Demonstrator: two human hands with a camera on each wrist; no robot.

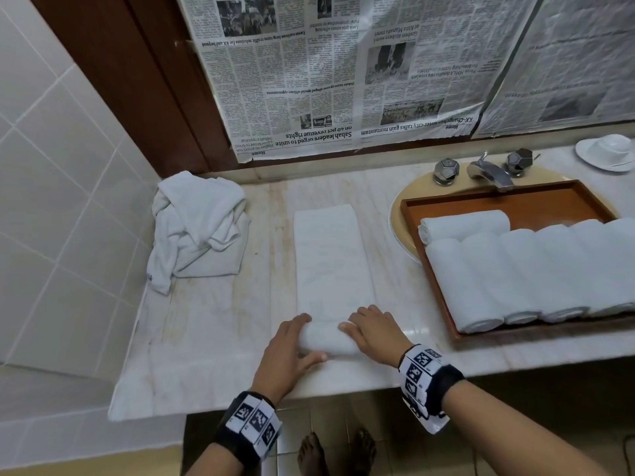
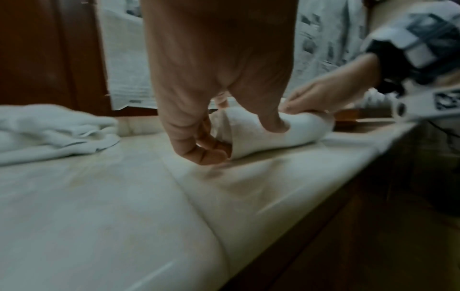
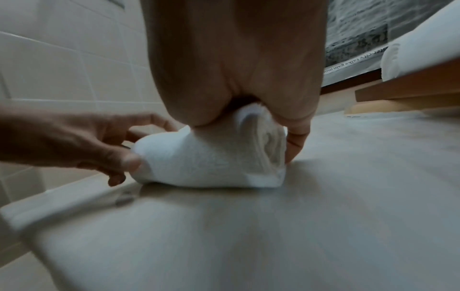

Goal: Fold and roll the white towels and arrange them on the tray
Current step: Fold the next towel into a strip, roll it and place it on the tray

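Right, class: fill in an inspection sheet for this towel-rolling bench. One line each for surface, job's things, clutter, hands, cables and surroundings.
Surface: pale marble counter, faintly stained.
Job's things: folded towel lies flat, its near end rolled up; six rolled towels lie in the wooden tray, five side by side, one across behind them; a crumpled pile waits at the far left.
Clutter: white dish at far right.
Hands: left hand and right hand each grip an end of the roll.
Cables: nothing seen.
Surroundings: tap over a sink under the tray, newspaper on the wall, tiles on the left.
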